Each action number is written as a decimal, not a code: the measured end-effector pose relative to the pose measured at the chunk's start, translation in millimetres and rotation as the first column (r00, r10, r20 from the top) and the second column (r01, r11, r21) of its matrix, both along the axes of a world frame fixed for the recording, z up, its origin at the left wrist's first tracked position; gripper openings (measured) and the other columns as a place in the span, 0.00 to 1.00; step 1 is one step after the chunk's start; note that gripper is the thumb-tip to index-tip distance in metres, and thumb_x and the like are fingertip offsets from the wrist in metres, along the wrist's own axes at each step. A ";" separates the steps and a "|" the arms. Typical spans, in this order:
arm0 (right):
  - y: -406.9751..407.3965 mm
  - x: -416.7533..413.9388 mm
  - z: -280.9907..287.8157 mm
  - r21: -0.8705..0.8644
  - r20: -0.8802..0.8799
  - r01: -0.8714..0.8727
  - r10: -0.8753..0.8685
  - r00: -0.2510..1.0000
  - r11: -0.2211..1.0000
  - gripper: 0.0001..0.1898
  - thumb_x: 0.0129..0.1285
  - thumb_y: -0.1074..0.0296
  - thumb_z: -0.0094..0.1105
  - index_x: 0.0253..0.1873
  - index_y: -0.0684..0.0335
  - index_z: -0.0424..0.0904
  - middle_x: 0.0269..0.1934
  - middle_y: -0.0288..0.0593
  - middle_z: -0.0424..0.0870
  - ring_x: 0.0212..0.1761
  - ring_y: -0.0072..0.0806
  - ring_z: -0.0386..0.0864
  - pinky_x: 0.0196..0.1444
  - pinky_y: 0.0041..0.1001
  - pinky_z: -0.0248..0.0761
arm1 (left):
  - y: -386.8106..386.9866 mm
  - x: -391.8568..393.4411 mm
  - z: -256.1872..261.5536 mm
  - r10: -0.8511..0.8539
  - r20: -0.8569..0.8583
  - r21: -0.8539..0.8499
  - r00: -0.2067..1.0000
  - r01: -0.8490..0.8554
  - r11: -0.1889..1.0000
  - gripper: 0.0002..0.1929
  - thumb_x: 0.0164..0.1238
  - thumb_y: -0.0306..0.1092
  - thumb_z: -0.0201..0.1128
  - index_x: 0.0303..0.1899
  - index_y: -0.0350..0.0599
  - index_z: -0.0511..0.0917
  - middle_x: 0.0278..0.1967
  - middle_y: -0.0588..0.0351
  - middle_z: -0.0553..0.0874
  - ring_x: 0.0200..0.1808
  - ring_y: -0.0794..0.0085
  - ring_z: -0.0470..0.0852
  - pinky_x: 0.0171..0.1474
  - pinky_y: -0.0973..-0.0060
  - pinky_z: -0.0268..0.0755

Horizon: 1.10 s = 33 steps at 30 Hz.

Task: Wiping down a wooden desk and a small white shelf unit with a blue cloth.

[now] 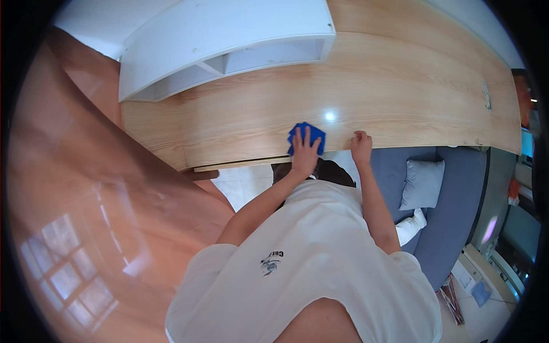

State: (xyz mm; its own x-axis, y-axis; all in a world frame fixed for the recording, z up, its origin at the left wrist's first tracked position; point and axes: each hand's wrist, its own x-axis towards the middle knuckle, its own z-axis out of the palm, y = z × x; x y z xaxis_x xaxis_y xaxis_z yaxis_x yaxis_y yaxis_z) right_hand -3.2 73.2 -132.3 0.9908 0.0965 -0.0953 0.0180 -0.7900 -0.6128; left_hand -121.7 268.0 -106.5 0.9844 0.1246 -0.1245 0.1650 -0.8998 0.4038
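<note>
My left hand (305, 155) lies palm down on a folded blue cloth (316, 130), fingers spread over it and the thumb toward its right side. The cloth rests flat at the front edge of a light wood-grain desktop (257, 111). To the right, my right hand (362, 148) is loosely curled over the same front edge. Nothing shows between its fingers, though its palm side is hidden.
A white shelf unit (227, 25) with open compartments stands at the desktop's back left. A glossy orange-brown surface (150, 206) fills the left side. Beyond the desk's right front are a grey-blue sofa (456, 206) and a grey cushion (422, 184).
</note>
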 end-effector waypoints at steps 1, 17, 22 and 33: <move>-1.8 -0.1 2.6 -0.001 -0.008 -0.003 0.003 1.000 1.000 0.12 0.66 0.71 0.58 0.53 0.65 0.81 0.42 0.54 0.83 0.48 0.47 0.82 0.54 0.41 0.76 | -14.7 11.1 1.0 -0.034 0.026 -0.055 0.999 0.035 0.998 0.30 0.61 0.32 0.67 0.68 0.52 0.76 0.78 0.33 0.57 0.79 0.28 0.48 0.78 0.37 0.46; -12.4 10.4 -2.3 0.006 -0.019 -0.118 0.118 0.993 0.993 0.10 0.61 0.71 0.62 0.47 0.62 0.80 0.40 0.52 0.79 0.48 0.49 0.76 0.55 0.45 0.71 | 146.5 -17.0 -27.7 0.547 0.071 0.036 0.834 -0.550 0.834 0.30 0.64 0.31 0.65 0.68 0.58 0.70 0.78 0.40 0.60 0.80 0.37 0.49 0.82 0.49 0.43; -9.7 11.5 -11.6 -0.052 0.005 -0.117 0.117 0.993 0.992 0.07 0.63 0.67 0.62 0.42 0.62 0.81 0.42 0.55 0.78 0.48 0.51 0.76 0.53 0.45 0.71 | 219.8 -96.6 -23.0 0.739 0.032 0.042 0.673 -0.739 0.672 0.29 0.64 0.29 0.63 0.67 0.52 0.68 0.76 0.39 0.64 0.80 0.41 0.52 0.83 0.52 0.41; 20.5 7.8 4.0 -0.310 -0.007 -0.094 0.097 0.995 0.946 0.09 0.63 0.65 0.63 0.45 0.63 0.82 0.46 0.58 0.78 0.51 0.53 0.75 0.55 0.48 0.71 | 270.6 -146.8 -40.7 0.737 0.152 0.083 0.659 -0.752 0.655 0.24 0.63 0.29 0.63 0.62 0.49 0.72 0.76 0.34 0.62 0.78 0.29 0.54 0.81 0.48 0.47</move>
State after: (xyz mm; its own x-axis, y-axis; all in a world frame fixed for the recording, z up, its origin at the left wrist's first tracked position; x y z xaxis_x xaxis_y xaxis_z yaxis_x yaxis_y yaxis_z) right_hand 4.6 93.7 -128.4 0.9792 0.1577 -0.1276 0.1065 -0.9351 -0.3379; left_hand -268.5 538.7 -147.2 0.5594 0.8281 0.0369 0.7695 -0.5354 0.3482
